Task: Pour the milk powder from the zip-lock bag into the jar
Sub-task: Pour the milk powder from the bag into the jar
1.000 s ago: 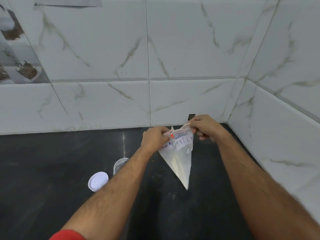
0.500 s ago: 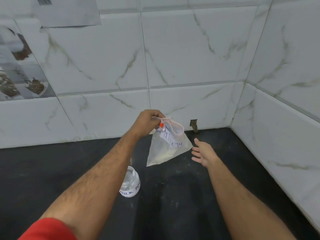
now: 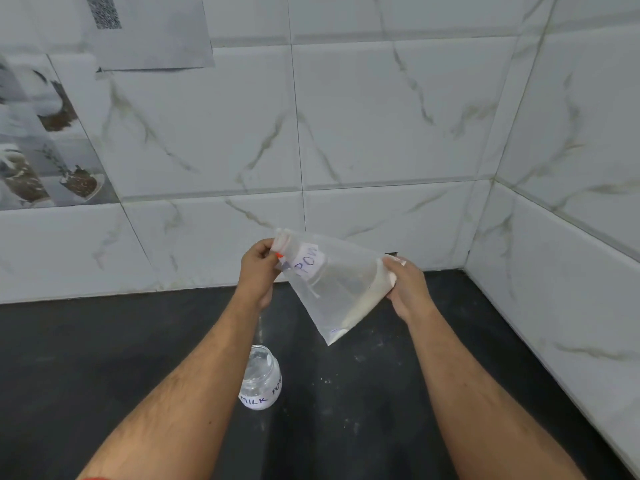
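One bag (image 3: 332, 289), one jar (image 3: 260, 382), two hands, one sheet of paper (image 3: 152, 29) on the wall.

Bag: clear plastic, held in the air above the black counter (image 3: 104, 358), up and to the right of the jar, not touching it. Long axis runs roughly level, tilted; the zip end with an orange tab points left, the bottom end right. One lower corner hangs down toward the counter. White powder (image 3: 367, 303) lies along the bottom edge at the right. A white label near the zip reads "POW".

Left hand (image 3: 258, 271): closed, pinching the zip end of the bag.
Right hand (image 3: 407, 289): closed around the bag's bottom corner.

Jar: clear, upright on the counter, mouth uncovered, below the left wrist. Its label reads "MILK PO…". White specks dot the counter to the right of the jar.
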Tool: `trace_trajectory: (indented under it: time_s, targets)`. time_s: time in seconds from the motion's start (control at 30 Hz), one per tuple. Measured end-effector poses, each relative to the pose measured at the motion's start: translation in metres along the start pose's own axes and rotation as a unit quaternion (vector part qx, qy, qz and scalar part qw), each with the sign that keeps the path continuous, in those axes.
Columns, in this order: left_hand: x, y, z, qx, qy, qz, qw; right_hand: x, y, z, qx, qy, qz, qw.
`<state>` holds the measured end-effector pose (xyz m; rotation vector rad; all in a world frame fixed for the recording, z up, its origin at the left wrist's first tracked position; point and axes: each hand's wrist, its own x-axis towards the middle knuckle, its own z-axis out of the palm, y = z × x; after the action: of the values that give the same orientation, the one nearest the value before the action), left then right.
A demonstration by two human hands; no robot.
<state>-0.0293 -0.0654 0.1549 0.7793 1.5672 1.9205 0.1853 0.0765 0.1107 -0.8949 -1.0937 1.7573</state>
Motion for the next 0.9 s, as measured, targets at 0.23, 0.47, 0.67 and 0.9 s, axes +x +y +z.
trace_trajectory:
  time_s: [0.23,0.47,0.67,0.9]
  targets:
    - [-0.007,-0.013,-0.014,0.012,-0.036,-0.006,0.999,0.001,-0.036,0.012,-0.127,0.003,-0.111,0.986]
    - [-0.007,-0.023,-0.022,0.092,-0.037,0.017,0.995,0.000,-0.059,0.016,-0.232,-0.013,-0.155,0.960]
    - [-0.005,-0.030,-0.029,0.082,-0.016,-0.004,0.996,0.002,-0.063,0.017,-0.229,-0.041,-0.143,0.962]
    - [-0.002,-0.036,-0.033,0.091,-0.019,-0.013,0.996,0.000,-0.052,0.020,-0.256,-0.082,-0.104,0.958]
